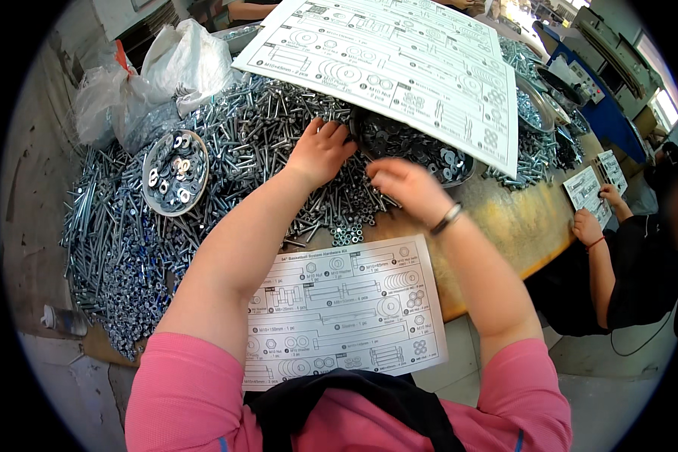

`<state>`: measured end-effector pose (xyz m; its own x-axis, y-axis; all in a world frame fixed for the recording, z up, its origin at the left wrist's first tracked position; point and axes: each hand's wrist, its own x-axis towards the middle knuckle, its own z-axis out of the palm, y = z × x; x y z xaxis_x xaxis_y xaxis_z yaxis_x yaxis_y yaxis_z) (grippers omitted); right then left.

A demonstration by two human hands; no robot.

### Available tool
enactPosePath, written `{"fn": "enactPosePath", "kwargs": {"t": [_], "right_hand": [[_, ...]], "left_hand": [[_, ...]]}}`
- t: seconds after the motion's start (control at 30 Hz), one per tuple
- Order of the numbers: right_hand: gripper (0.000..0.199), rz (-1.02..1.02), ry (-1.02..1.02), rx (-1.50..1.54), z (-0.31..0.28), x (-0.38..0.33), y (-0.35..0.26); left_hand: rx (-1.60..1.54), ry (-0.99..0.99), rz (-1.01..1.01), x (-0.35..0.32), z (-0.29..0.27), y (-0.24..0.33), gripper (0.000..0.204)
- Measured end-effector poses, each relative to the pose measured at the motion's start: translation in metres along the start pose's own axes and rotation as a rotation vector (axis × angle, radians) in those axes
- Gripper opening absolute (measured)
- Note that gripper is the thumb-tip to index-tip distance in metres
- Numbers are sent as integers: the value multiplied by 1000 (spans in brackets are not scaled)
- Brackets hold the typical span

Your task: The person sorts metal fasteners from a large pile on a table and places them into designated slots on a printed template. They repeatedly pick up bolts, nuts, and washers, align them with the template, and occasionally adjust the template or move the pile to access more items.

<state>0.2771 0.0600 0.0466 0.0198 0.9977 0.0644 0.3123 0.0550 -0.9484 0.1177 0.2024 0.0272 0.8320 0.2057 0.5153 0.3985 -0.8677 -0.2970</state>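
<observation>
My left hand reaches into a big heap of metal bolts, its fingers curled down among them. Whatever is between those fingertips is hidden. Beside it, my right hand is blurred by motion, low over the heap's near edge and in front of a dark bowl of washers. A small cluster of hex nuts lies just below, at the top edge of a printed hardware sheet close to my body.
A large printed board slants over the washer bowl. At left are a white bowl of washers, plastic bags and a mound of nuts. To the right, another person's hands hold printed cards.
</observation>
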Motion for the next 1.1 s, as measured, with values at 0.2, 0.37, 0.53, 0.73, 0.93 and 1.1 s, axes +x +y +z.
{"fn": "enactPosePath", "kwargs": {"t": [0.2,0.37,0.53,0.73,0.93,1.1], "right_hand": [[53,141,-21,-190,20,-4,5],[50,-61,-189,-573,30,0,21],[41,-51,-78,-1008,61,16,26],[47,-337,158,-1140,70,9,41],[33,-161,-292,-982,36,7,33],[26,-184,-332,-835,11,-1,33]], "left_hand": [[43,65,18,-4,6,-3,13],[-148,79,-155,-4,20,-6,30],[-440,-205,-395,3,2,2,35],[-482,-123,-406,0,4,2,31],[-405,-127,-379,-2,15,-1,33],[-361,-195,-424,-2,14,1,37]]}}
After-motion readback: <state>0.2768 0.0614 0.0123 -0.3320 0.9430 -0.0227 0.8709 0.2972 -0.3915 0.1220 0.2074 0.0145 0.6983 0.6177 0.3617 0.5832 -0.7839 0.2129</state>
